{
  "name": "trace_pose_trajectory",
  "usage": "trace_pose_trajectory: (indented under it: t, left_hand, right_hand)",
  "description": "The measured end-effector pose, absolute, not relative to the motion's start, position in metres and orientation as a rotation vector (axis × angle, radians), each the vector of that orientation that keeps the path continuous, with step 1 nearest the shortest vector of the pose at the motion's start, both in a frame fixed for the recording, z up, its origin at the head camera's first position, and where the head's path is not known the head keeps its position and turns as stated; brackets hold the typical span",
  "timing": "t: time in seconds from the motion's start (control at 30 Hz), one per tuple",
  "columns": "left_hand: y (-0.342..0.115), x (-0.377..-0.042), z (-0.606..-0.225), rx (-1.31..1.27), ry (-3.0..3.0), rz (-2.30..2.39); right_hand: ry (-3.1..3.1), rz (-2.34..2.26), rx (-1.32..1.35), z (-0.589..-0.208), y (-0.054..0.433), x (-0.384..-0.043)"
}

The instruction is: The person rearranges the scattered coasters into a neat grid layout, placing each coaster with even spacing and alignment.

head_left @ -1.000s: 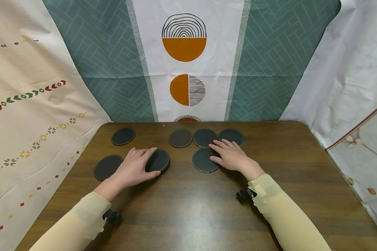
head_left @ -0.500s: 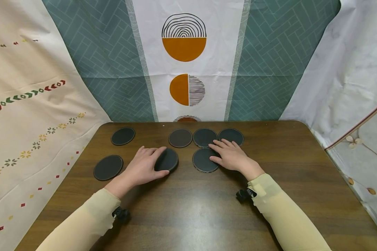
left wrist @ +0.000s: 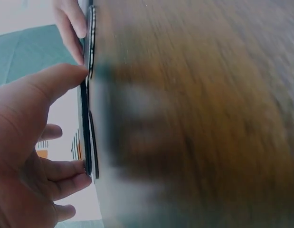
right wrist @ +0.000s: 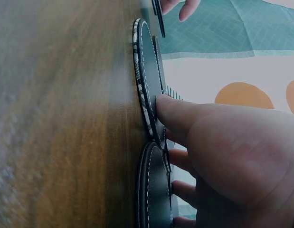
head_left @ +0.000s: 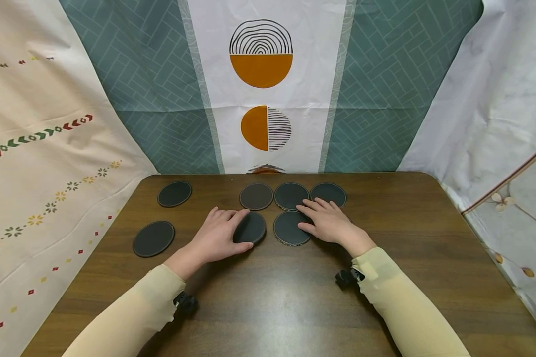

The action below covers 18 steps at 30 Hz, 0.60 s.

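Note:
My left hand (head_left: pixel 218 237) pinches a round black coaster (head_left: pixel 252 229) by its edges, thumb at the near side and fingers at the far side. In the left wrist view this held coaster (left wrist: pixel 84 128) is edge-on, close over the table. My right hand (head_left: pixel 329 224) rests with extended fingers on the grouped coasters; its thumb touches the near black coaster (head_left: pixel 289 228), which has white stitching in the right wrist view. Another stitched coaster (right wrist: pixel 155 190) lies beside it, mostly hidden under the hand in the head view. Behind are a brownish coaster (head_left: pixel 256 197) and two black coasters (head_left: pixel 291 194).
Two more black coasters lie apart at the left of the wooden table (head_left: pixel 268 297): one near the back corner (head_left: pixel 174 194), one closer (head_left: pixel 154 239). A patterned cloth (head_left: pixel 268 99) hangs behind the table's back edge, with further cloths at both sides.
My left hand has moved the held coaster rightward, toward the grouped coasters, uncovering the nearer left coaster. The right hand has stayed in place.

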<state>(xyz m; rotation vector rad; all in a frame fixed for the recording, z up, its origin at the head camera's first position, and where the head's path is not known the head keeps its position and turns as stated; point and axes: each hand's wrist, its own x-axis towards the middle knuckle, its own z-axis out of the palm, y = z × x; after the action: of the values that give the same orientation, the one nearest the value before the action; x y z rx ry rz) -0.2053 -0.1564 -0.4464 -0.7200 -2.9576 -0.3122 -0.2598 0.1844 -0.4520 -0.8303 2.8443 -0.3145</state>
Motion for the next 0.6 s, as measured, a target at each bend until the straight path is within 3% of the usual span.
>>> trace_pose_trajectory:
  t: [0.6]
  left_hand:
    - [-0.139,-0.211,-0.449,-0.715,-3.002,-0.276]
  right_hand:
    - [2.853,-0.297,-0.822,-0.450,0.184,-0.258]
